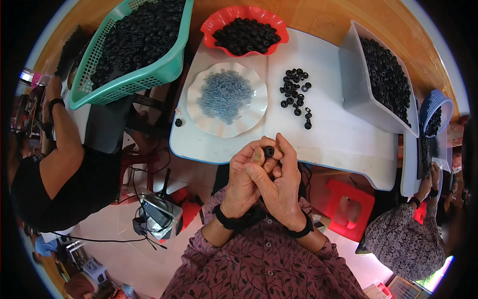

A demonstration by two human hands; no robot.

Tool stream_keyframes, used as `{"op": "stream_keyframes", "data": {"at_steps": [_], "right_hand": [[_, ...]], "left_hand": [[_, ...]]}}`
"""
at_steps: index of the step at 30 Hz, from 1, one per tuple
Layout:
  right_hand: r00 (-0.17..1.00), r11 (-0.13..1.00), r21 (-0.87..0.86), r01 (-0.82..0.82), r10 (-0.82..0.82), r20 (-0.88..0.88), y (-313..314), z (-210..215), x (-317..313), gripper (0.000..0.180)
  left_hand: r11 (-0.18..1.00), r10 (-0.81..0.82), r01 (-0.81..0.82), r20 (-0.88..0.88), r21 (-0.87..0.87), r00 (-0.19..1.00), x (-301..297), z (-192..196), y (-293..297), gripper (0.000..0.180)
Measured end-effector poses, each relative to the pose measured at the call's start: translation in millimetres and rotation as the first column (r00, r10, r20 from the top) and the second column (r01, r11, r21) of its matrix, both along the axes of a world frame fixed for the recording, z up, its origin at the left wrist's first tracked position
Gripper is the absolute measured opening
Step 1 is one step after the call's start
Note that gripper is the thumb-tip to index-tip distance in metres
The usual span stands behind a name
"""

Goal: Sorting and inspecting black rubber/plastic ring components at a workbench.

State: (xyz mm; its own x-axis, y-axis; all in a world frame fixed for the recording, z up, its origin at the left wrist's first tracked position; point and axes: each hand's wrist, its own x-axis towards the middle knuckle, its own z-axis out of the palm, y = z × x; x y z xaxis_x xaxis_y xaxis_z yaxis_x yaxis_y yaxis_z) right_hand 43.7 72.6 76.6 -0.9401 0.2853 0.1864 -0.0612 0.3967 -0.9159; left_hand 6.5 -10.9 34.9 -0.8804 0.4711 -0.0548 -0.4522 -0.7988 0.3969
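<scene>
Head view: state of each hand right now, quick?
Left hand: closed, holding a small black ring-shaped piece at the fingertips.
Right hand: against the left, index finger extended; whether it also grips the piece can't be told.

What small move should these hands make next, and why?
Probably firm up the hold on the small round black part before reaching elsewhere: the left hand and right hand both crowd around it, by the near edge of the white, blue-rimmed table, where it might slip off.
</scene>
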Motion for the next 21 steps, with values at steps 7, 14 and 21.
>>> {"op": "stream_keyframes", "data": {"at_steps": [7, 14, 21], "right_hand": [[1.000, 1.000, -0.010, 0.007, -0.007, 0.004, -0.7, 5.2, 3.3, 0.073], [1.000, 0.994, -0.113, -0.004, 0.003, -0.009, -0.8, 4.1, 6.4, 0.049], [0.998, 0.975, -0.220, -0.004, 0.017, 0.059, 4.4, 14.4, 10.8, 0.045]], "left_hand": [[0.992, 0.017, -0.019, -0.012, -0.124, 1.000, 4.5, 18.1, -2.1, 0.028], [0.977, 0.047, -0.073, -0.134, -0.198, 0.990, 12.8, 13.0, 0.6, 0.028], [0.959, 0.109, -0.147, -0.163, -0.243, 0.981, 17.2, 19.4, 0.8, 0.023]]}}
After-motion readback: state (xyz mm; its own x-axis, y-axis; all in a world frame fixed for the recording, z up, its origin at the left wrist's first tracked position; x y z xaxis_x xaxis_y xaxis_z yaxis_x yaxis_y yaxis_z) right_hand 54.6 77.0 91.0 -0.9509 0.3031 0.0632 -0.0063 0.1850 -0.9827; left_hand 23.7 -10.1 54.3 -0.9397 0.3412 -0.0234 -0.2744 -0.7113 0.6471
